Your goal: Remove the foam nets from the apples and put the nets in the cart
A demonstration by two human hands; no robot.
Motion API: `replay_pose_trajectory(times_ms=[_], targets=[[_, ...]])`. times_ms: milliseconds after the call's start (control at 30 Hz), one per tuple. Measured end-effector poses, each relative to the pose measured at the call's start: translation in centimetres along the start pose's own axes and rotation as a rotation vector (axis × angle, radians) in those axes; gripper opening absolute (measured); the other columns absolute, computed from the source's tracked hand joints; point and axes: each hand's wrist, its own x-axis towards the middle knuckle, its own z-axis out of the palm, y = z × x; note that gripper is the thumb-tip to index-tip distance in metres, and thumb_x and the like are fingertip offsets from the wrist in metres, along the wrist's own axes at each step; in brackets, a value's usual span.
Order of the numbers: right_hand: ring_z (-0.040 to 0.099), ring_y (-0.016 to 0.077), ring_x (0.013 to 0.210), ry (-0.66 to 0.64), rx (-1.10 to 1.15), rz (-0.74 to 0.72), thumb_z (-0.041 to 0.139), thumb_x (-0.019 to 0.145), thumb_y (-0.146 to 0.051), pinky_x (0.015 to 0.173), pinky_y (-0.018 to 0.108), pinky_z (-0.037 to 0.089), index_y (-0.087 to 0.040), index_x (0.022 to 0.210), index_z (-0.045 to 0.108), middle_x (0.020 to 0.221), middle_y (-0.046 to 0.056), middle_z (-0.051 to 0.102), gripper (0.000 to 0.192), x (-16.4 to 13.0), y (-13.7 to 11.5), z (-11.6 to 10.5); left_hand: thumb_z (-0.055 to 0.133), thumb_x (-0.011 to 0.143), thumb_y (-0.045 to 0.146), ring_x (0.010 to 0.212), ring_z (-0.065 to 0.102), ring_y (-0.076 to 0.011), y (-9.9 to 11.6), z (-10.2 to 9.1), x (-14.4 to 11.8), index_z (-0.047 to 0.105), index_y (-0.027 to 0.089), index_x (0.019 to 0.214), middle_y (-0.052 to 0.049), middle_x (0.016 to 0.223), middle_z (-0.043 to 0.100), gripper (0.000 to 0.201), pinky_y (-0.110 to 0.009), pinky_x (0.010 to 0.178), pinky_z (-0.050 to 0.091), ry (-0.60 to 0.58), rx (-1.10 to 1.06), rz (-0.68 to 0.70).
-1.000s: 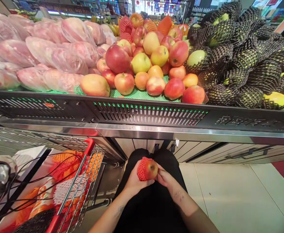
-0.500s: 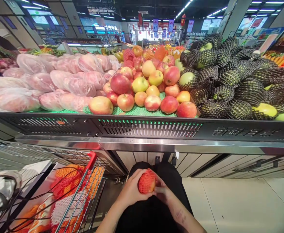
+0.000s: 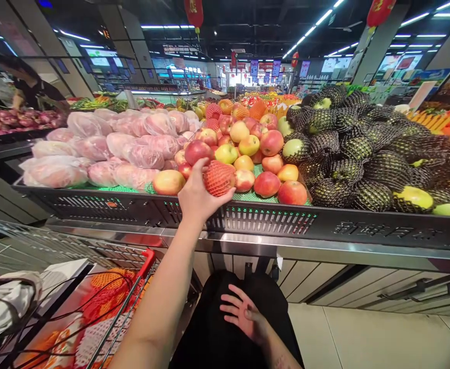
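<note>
My left hand [image 3: 199, 197] reaches out to the front of the fruit display, thumb and fingers around an apple in a red foam net [image 3: 219, 178]. It is at the front row of loose red and yellow apples [image 3: 267, 184], above the green mat [image 3: 248, 197]. Whether the netted apple rests on the mat, I cannot tell. Over my lap, my right hand [image 3: 243, 313] is open with its fingers spread and nothing in it.
Bagged pink fruit [image 3: 133, 148] lies left of the apples, and green fruit in black nets [image 3: 386, 169] to the right. A black slatted rail [image 3: 271, 219] edges the display. At lower left stands a shopping cart [image 3: 148, 256] holding foam nets and cables. A person [image 3: 36, 84] bends near the onions [image 3: 21, 120].
My left hand has carried the netted apple from my lap up and forward to the display. My right hand has let go of it and opened. The view has tilted up.
</note>
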Motion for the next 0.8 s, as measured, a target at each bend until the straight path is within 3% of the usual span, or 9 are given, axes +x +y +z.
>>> replay_pose_trajectory(times_ms=[100,267,367,567,700,767,800], targets=[[0.06,0.0298,0.12,0.007,-0.005,-0.008,0.086,0.057,-0.044,0.098,0.043,0.042,-0.023,0.14,0.051,0.139,0.015,0.06,0.092,-0.2,-0.2,0.3,0.074,0.071,0.05,0.115,0.056,-0.0325,-0.7,1.1,0.6,0.056,0.017,0.126,-0.012,0.119,0.065,0.067,-0.045,0.103,0.044,-0.102,0.134,0.072],[0.059,0.0313,0.12,-0.025,-0.034,0.022,0.084,0.061,-0.046,0.1,0.045,0.041,-0.022,0.14,0.052,0.137,0.015,0.061,0.088,0.1,-0.3,0.2,0.073,0.07,0.056,0.132,0.038,-0.0389,-1.1,1.0,-0.1,0.064,0.016,0.116,-0.018,0.134,0.049,0.061,-0.054,0.113,0.032,-0.023,0.18,0.024],[0.059,0.0311,0.12,-0.044,-0.036,0.026,0.083,0.063,-0.047,0.099,0.045,0.042,-0.021,0.141,0.051,0.138,0.016,0.06,0.088,0.3,0.0,-0.2,0.073,0.069,0.056,0.139,0.029,-0.0413,-1.0,1.1,-0.2,0.066,0.018,0.112,-0.018,0.144,0.039,0.059,-0.056,0.117,0.026,-0.024,0.19,-0.008],[0.06,0.03,0.118,-0.039,-0.042,0.016,0.082,0.065,-0.049,0.097,0.044,0.042,-0.021,0.141,0.05,0.138,0.015,0.059,0.087,0.7,0.8,-1.0,0.07,0.07,0.061,0.144,0.027,-0.0412,-1.5,1.9,0.2,0.059,0.014,0.121,-0.022,0.15,0.038,0.07,-0.055,0.12,0.024,-0.064,0.212,-0.025],[0.061,0.0289,0.115,-0.009,-0.058,0.025,0.085,0.061,-0.05,0.095,0.044,0.043,-0.023,0.138,0.052,0.136,0.014,0.06,0.088,1.0,1.1,-1.2,0.065,0.071,0.071,0.15,0.016,-0.0425,0.1,-0.2,-1.1,0.028,0.003,0.147,-0.03,0.159,0.021,0.109,-0.059,0.121,0.017,-0.04,0.077,0.044],[0.061,0.0275,0.115,-0.011,-0.073,0.023,0.084,0.061,-0.052,0.095,0.044,0.043,-0.025,0.137,0.054,0.136,0.013,0.06,0.085,1.0,1.0,-1.2,0.064,0.071,0.073,0.151,0.015,-0.0417,1.8,-2.6,-3.4,0.024,0.009,0.152,-0.024,0.162,0.02,0.11,-0.062,0.121,0.018,-0.1,0.009,0.112],[0.061,0.0271,0.115,-0.024,-0.087,0.026,0.083,0.063,-0.053,0.096,0.044,0.043,-0.027,0.136,0.054,0.136,0.012,0.06,0.082,1.0,1.0,-1.1,0.064,0.07,0.073,0.15,0.019,-0.0406,2.6,-4.0,-5.0,0.032,0.017,0.15,-0.018,0.162,0.026,0.103,-0.062,0.12,0.022,-0.184,-0.01,0.135]])
